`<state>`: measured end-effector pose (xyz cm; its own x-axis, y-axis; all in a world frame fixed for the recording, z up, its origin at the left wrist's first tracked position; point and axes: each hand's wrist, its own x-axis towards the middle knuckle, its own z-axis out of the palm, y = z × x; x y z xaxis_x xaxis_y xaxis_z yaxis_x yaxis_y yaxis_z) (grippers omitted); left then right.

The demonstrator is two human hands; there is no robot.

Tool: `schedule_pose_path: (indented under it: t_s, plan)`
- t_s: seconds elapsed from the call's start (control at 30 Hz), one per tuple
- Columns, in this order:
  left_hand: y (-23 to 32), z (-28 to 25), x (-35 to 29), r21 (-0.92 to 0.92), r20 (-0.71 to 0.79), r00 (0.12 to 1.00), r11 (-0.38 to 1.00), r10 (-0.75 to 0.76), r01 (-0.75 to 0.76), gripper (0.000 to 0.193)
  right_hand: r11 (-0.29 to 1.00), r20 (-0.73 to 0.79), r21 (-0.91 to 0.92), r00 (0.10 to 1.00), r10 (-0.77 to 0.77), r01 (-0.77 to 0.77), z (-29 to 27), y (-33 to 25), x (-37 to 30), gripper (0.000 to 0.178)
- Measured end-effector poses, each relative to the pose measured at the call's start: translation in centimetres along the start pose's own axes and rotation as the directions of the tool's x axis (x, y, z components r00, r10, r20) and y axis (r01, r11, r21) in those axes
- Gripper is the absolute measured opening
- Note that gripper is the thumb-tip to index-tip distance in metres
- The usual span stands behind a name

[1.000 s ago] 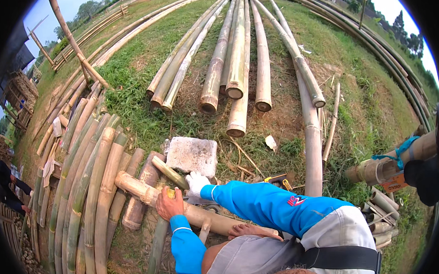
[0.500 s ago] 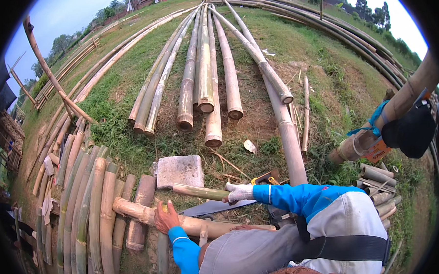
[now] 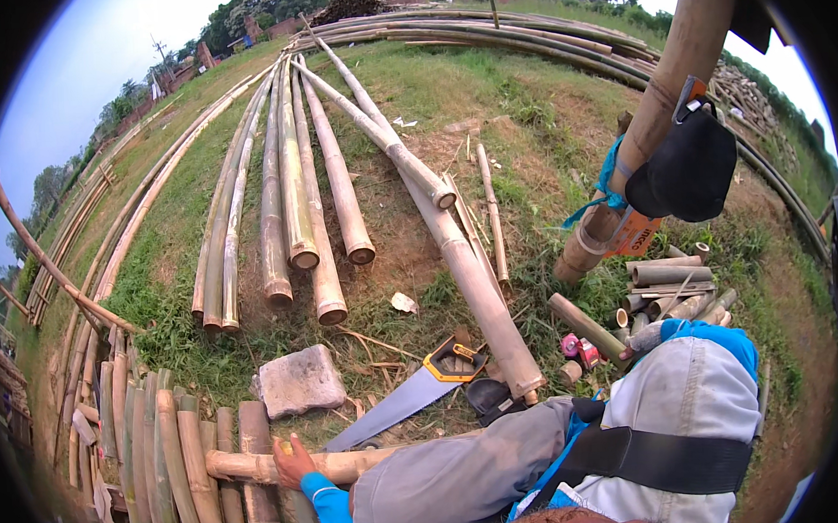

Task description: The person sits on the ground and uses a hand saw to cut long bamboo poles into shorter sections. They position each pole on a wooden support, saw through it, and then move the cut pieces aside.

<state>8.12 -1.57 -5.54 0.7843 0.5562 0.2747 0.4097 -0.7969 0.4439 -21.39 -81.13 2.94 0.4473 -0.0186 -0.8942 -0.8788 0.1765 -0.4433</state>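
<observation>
My bare left hand (image 3: 294, 463) is laid over a thick tan bamboo pole (image 3: 246, 466), gripping it near its left end. A small yellow thing shows by its fingers, too small to name. The pole lies sideways across the lower middle, partly hidden under my grey-trousered leg. Out to the right, my gloved right hand (image 3: 643, 339) is closed round the lower end of a short greenish bamboo piece (image 3: 585, 326), which tilts up to the left. A handsaw (image 3: 402, 402) with a yellow and black handle lies on the ground between my hands.
A pale stone block (image 3: 300, 382) sits beyond my left hand. Bamboo lengths (image 3: 170, 459) stand in a row at left. Long bamboo poles (image 3: 300, 211) fan out ahead. Cut pieces (image 3: 672, 278) are piled at right, below a leaning post (image 3: 652, 130) with a black cap (image 3: 684, 168).
My right hand has carried the short bamboo piece from above the saw far to the right, beside the cut pieces. The view has turned rightward. My left hand stays on the pole.
</observation>
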Motion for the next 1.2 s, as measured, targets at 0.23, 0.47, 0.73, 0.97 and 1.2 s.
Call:
schedule_pose_path:
  t_s: [0.23,0.47,0.73,0.97,1.2]
  plan:
    - [-0.3,0.3,0.1,-0.006,-0.032,0.999,1.0,0.019,-0.02,0.05,0.95,-0.396,-0.229,0.912,0.107,-0.211,-3.5,6.4,-5.4,0.042]
    - [0.8,-0.1,0.0,-0.075,0.176,0.984,0.997,-0.017,0.031,0.058,0.589,-0.463,-0.765,0.857,-0.225,-0.258,3.1,3.3,-1.8,0.046]
    - [-9.2,-9.7,7.1,-0.192,0.484,0.84,0.966,0.246,-0.173,0.08,0.001,0.099,-0.994,0.881,-0.463,0.113,19.2,-7.2,8.2,0.054]
    - [-12.4,-26.5,-1.1,0.436,0.786,0.56,0.877,-0.262,-0.2,0.095,-0.281,0.215,-0.954,0.893,-0.396,0.105,19.1,-9.3,6.6,0.062]
    - [-27.3,-26.0,-9.2,0.232,0.779,0.614,0.968,-0.125,-0.098,0.098,-0.428,0.243,-0.9,0.913,-0.328,0.086,19.6,-10.0,7.9,0.067]
